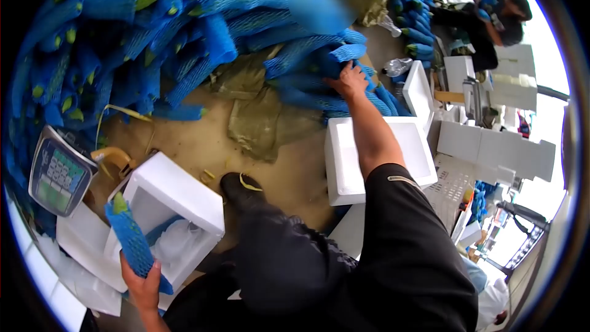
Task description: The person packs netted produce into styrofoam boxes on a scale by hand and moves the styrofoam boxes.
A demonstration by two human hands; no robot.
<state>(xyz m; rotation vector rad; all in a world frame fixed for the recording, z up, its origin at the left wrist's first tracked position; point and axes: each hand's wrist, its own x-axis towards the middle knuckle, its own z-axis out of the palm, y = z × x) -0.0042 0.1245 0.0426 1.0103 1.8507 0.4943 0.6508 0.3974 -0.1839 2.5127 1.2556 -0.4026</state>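
Note:
My left hand point(142, 284) is wrapped around the lower part of a long green vegetable in a blue foam-net sleeve point(134, 243). Its green tip pokes out at the top, and it is held in front of an open white foam box point(179, 185) with clear plastic and something blue inside. My right hand point(350, 82) reaches out over the white foam box on the right point(344, 193). Its fingers are apart and rest on a heap of blue-sleeved vegetables point(307, 89); the fingertips are partly hidden among the sleeves.
A large heap of sleeved vegetables point(147, 37) fills the upper left. A digital scale point(61, 175) stands at the left. Olive cloth point(252, 123) lies mid-floor. A foam lid point(418, 95) and clear bottle point(398, 66) are at right. Another person point(485, 24) bends at upper right.

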